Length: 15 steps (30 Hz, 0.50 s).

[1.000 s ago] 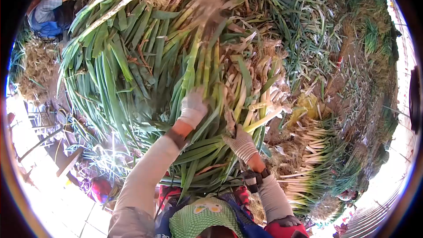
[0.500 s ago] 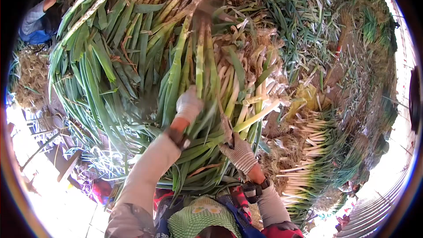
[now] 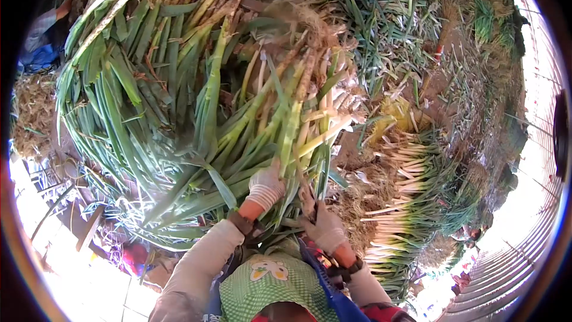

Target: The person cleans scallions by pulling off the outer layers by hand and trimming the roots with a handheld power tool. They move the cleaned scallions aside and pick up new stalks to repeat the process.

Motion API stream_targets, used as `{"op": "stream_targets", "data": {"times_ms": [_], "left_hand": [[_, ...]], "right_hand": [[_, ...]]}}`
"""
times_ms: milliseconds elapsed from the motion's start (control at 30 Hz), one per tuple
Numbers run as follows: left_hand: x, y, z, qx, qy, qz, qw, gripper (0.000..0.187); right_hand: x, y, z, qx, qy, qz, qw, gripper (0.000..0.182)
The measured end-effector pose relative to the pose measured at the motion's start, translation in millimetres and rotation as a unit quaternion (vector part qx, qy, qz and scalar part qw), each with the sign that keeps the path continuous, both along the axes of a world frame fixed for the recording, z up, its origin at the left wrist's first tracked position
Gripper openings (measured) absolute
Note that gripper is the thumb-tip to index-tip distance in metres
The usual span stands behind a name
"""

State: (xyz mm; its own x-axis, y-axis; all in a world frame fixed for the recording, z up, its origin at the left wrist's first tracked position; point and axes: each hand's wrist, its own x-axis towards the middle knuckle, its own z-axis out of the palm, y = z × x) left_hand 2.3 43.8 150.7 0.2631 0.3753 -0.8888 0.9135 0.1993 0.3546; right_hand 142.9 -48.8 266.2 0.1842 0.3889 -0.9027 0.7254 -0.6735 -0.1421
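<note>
My left hand, in a pale knit glove, is closed around the lower part of a bunch of green onions. Their roots point away from me, and the leaves bend left under my wrist. Close by on the right, my gloved right hand grips a narrow blade-like tool with a worn, grey-brown surface. Its thin tip overlaps the stalks. Just beyond both hands lies a pile of pale, trimmed-looking stalks. A large heap of leafy green onions spreads out to the left.
Right of my hands, a row of white-stemmed onions lies on the ground beside matted roots. Cut leaves cover the ground behind. A yellow sack shows among them. Another person's arm appears at the upper left.
My left hand has come toward me and slightly right, and the onion bunch now leans across the pile. My right hand has moved slightly closer to my body with the tool.
</note>
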Motion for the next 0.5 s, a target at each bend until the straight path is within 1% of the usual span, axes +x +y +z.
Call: {"op": "stream_targets", "data": {"times_ms": [67,100,200,267,300,400,433,500], "left_hand": [[3.6,1.4,-7.9,-0.011,0.007,-0.034,0.999,0.075],[2.4,1.9,-8.3,-0.016,0.005,-0.035,0.999,0.076],[-2.4,6.9,-7.4,-0.015,0.001,-0.043,0.999,0.08],[-3.5,4.5,-8.3,-0.002,0.001,-0.048,0.999,0.082],[-2.0,6.1,-7.9,-0.006,0.005,-0.05,0.999,0.083],[-0.1,3.7,-8.7,-0.012,0.014,-0.056,0.998,0.086],[0.4,-0.1,-13.3,-0.006,0.015,-0.058,0.998,0.087],[-2.1,-0.6,-15.1,-0.002,0.012,-0.041,0.999,0.088]], "right_hand": [[-5.1,16.4,-19.4,0.007,-0.027,0.006,1.0,0.054],[-7.0,20.8,-32.1,0.013,-0.037,0.005,0.999,0.052],[-6.1,40.3,-61.6,-0.016,-0.032,0.006,0.999,0.052],[-1.2,53.0,-80.9,0.022,-0.038,-0.017,0.999,0.052],[2.7,62.8,-87.2,0.042,-0.043,-0.03,0.998,0.052],[11.0,101.1,-97.9,0.022,-0.069,-0.042,0.996,0.052],[16.0,95.2,-102.4,0.08,-0.051,-0.037,0.995,0.053],[8.1,67.7,-92.8,0.06,-0.024,-0.047,0.997,0.054]]}}
